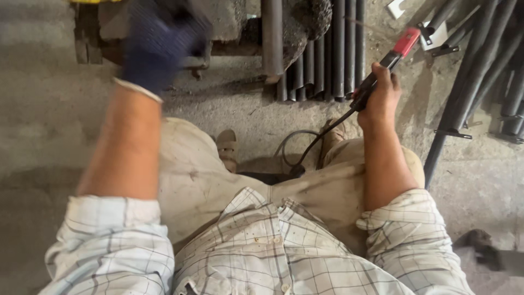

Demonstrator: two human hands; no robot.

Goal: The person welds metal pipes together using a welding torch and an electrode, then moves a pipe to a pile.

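My right hand (380, 97) is bare and grips a welding electrode holder (394, 53) with a red and black handle, its black cable (322, 139) trailing down between my knees. The holder's tip points up and right, toward the dark pipes. My left hand (154, 45) wears a dark blue glove and is blurred, raised near a rusty metal piece (229, 22) at the top. Whether it holds anything cannot be made out. I crouch in light trousers and a checked shirt.
A row of dark metal pipes (327, 65) lies side by side on the concrete floor ahead. More long pipes (475, 82) slant at the right. My sandalled feet (227, 148) rest on the floor. A dark object (486, 252) lies at lower right.
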